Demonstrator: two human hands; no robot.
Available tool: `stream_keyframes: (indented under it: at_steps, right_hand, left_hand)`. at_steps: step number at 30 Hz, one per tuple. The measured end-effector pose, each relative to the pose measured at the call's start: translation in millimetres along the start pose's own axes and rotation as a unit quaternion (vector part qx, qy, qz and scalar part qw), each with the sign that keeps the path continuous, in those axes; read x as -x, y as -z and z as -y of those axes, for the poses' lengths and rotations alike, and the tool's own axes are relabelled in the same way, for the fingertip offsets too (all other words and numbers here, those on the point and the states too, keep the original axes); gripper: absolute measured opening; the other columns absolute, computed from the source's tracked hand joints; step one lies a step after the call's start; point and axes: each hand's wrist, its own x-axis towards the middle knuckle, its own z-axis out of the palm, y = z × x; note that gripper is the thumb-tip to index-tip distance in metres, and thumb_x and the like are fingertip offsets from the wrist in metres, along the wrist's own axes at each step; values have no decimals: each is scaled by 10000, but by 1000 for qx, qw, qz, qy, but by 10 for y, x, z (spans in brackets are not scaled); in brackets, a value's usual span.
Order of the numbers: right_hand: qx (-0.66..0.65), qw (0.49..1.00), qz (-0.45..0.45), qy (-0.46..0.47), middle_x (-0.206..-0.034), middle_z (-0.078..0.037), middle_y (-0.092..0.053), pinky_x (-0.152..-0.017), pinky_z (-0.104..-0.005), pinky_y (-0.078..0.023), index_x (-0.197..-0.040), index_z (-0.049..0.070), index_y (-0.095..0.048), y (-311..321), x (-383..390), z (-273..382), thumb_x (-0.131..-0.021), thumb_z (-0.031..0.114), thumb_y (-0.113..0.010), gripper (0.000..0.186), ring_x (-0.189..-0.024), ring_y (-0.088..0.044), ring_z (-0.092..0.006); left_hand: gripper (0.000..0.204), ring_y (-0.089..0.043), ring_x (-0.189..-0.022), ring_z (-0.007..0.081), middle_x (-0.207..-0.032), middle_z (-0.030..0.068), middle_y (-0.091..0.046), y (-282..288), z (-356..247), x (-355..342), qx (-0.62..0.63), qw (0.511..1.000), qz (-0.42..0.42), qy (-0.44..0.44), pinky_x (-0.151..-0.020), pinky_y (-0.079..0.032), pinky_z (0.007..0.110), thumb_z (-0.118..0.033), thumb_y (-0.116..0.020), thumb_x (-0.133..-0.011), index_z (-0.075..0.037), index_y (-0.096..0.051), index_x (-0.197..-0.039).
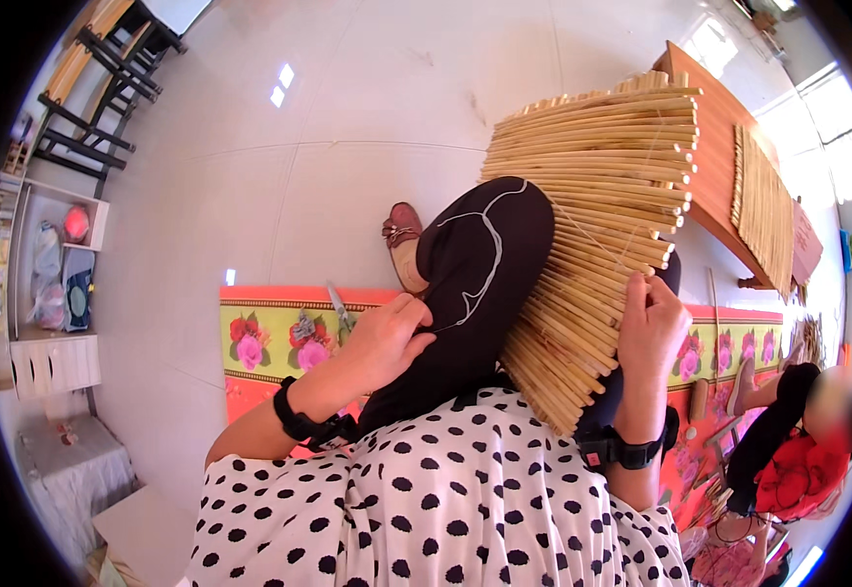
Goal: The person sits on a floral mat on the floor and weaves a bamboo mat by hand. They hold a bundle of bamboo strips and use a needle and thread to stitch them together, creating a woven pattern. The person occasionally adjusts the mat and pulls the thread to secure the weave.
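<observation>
Nearest, the person's white top with black polka dots (440,479) is spreading just below the landmark, a tan mat of slender reed rods (582,220), which is lying slanted across the lap. On the mat's right edge, the right hand (653,318) is clamping its grip on the rod ends; whether it is also catching thread, I cannot tell. Left of the mat, the left hand (387,340) is pinching a thin whitish cord (492,249), its grip closing thumb against fingers, while the cord is looping over the black-trousered knee (519,220) beside the mat. Farther left of the mat, grey-bladed scissors (340,311) are resting on a pink-and-yellow floral floor cloth (250,401), which is stretching beneath. Right of the mat, a person in red and black clothing (788,479) is sitting low. Beyond the mat's upper right, a reddish-brown wooden counter (714,157) is carrying another reed mat (766,210).
</observation>
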Motion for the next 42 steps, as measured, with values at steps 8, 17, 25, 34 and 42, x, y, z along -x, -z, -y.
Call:
stream_keyframes:
  at_steps: [8, 17, 25, 34, 42]
  right_hand:
    - [-21, 1000, 12, 2, -543, -154, -578, -501, -349, -444, -754, -32, -650, -30, 23, 32, -897, 217, -611, 290, -450, -558, -236]
    - [-20, 1000, 9, -6, -543, -163, -584, -485, -355, -449, -793, -24, -675, -1, 18, 62, -890, 206, -629, 254, -456, -587, -256]
    - [-48, 999, 19, -16, -528, -129, -598, -466, -299, -445, -790, -29, -681, 20, 48, 126, -879, 184, -659, 232, -442, -589, -173]
    - [-108, 992, 34, -55, -664, -85, -638, -504, -245, -450, -927, -36, -701, 3, 87, 158, -828, 77, -684, 151, -527, -596, -94]
    - [-128, 989, 46, -58, -718, -79, -619, -453, -236, -405, -981, -66, -675, 19, 18, 229, -832, 46, -698, 188, -511, -583, -88]
  left_hand:
    - [140, -614, -650, 279, -746, 111, -557, 131, 64, 60, 12, 1000, 10, 14, -578, -475, 353, -13, -699, -773, -16, -566, -816]
    - [150, -491, -576, 250, -697, 65, -485, 370, -216, -225, -247, 959, -77, -117, -601, -389, 358, 5, -687, -646, -66, -569, -705]
    - [140, -606, -683, 202, -814, 70, -606, 288, -403, -572, 65, 987, -86, -121, -657, -481, 326, 71, -622, -760, -42, -551, -802]
    - [45, -574, -651, 91, -762, 34, -614, 98, -682, -1487, 334, 938, 50, -76, -603, -466, 227, -24, -629, -900, 13, -605, -892]
    - [98, -603, -649, 266, -736, 71, -594, -152, -612, -1718, 148, 960, -25, -238, -563, -493, 340, -33, -711, -789, -33, -622, -830]
